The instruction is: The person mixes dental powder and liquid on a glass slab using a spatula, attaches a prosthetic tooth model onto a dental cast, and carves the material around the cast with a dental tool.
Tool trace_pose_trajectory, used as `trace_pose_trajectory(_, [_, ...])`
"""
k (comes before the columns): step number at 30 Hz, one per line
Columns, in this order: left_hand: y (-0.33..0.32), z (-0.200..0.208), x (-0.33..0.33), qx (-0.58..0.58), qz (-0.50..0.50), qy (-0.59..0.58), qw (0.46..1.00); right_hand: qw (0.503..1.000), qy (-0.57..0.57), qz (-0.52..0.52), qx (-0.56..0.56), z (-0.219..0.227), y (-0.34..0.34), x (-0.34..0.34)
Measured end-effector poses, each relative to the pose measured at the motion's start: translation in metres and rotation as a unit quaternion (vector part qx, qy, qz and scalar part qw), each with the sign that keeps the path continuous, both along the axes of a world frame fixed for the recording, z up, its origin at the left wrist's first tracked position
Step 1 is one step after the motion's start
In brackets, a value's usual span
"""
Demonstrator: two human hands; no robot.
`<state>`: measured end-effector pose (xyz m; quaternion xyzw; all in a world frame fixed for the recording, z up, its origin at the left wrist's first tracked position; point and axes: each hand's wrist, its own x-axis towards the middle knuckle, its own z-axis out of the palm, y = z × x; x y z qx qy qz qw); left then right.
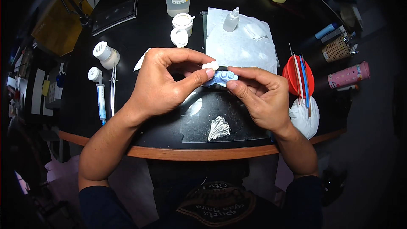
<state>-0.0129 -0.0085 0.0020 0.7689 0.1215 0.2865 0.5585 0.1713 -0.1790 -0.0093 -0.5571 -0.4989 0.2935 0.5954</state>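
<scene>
Blue moulded piece sits pinched in the right hand, just beside a white piece the left hand pinches.

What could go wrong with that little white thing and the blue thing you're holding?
The small white piece is pinched in the left hand, so it might slip and drop. The blue piece, held in the right hand, might get damaged if squeezed too hard. The thin sticks lying across the red dish might roll if bumped.

Lab, seemingly — bottle, tweezers (plus syringe)
</scene>
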Motion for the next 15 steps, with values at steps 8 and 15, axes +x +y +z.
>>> trace_pose_trajectory(8, [0.007, 0.004, -0.003, 0.202, 0.063, -0.011, 0.977, 0.997, -0.01, -0.072, 0.028, 0.005, -0.003, 0.005])
trace_pose_trajectory(15, [0.005, -0.003, -0.005, 0.309, -0.086, 0.08, 0.944, 0.988, -0.005, -0.126, 0.091, 0.02, -0.006, 0.024])
